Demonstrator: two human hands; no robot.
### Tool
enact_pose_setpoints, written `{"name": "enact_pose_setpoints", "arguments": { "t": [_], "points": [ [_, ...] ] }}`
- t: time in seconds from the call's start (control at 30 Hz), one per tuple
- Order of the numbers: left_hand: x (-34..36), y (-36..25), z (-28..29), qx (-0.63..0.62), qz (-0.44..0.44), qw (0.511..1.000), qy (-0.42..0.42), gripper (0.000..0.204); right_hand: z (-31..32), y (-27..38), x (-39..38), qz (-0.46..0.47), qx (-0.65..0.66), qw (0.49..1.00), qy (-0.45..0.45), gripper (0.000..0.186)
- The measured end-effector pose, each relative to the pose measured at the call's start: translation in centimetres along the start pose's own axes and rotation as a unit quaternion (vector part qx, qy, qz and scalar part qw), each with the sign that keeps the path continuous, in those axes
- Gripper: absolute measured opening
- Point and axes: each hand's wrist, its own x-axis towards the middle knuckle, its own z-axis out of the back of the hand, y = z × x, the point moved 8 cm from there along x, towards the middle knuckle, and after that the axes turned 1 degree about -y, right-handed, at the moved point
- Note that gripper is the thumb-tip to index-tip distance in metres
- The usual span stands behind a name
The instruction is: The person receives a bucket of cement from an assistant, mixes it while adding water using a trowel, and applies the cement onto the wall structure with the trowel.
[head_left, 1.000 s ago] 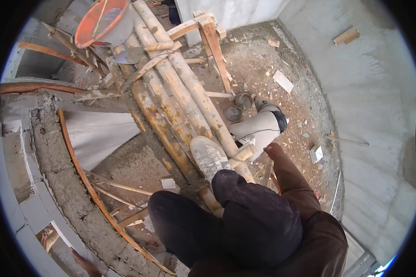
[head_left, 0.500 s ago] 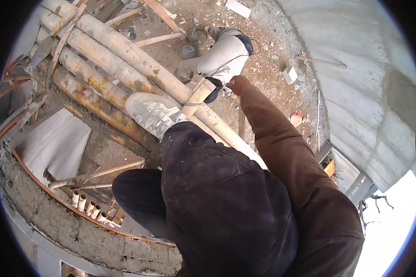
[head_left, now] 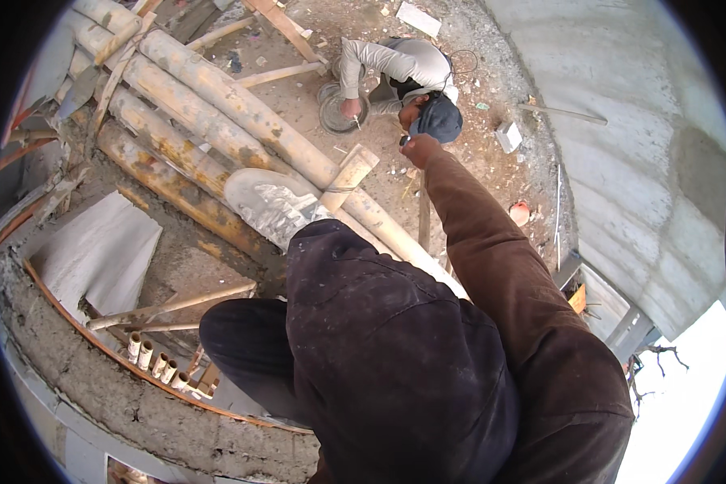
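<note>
My right hand (head_left: 421, 151) reaches far ahead at the end of a brown sleeve, its fingers closed. A small dark thing (head_left: 405, 140) shows at the fingertips, too small to name. Just beyond it, a co-worker's dark blue cap (head_left: 437, 119) is bent low. The co-worker's own hand (head_left: 351, 108) is in a round bucket (head_left: 329, 119) of grey material. My left hand does not show. Dark cloth (head_left: 395, 339), apparently my trouser leg, fills the middle. A pale, plaster-smeared, boot-like shape (head_left: 273, 202) sticks out beyond it, against the poles.
Thick, stained round poles (head_left: 218, 101) run diagonally across the left, tied with a wooden block (head_left: 352, 177). A pale board (head_left: 97, 242) leans below them. Several short tubes (head_left: 147, 355) stand by the curved concrete edge (head_left: 73, 371). Rubble litters the ground; a concrete wall (head_left: 613, 161) curves at right.
The co-worker has turned round, so the cap and an arm reaching into the bucket now show. My right hand is nearly where it was; my view has shifted slightly.
</note>
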Motion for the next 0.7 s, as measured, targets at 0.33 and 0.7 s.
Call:
{"name": "enact_pose_setpoints", "arguments": {
  "t": [0.33,0.7],
  "points": [
    [0.0,-0.2,-0.4,-0.009,0.000,1.000,0.000,0.068,0.6,0.7,0.8,0.009,0.010,1.000,-0.017,0.038],
    [0.4,-0.6,-1.3,-0.012,0.006,1.000,0.009,0.068,4.6,1.0,3.2,-0.037,0.116,0.989,-0.084,0.046]
  ]
}}
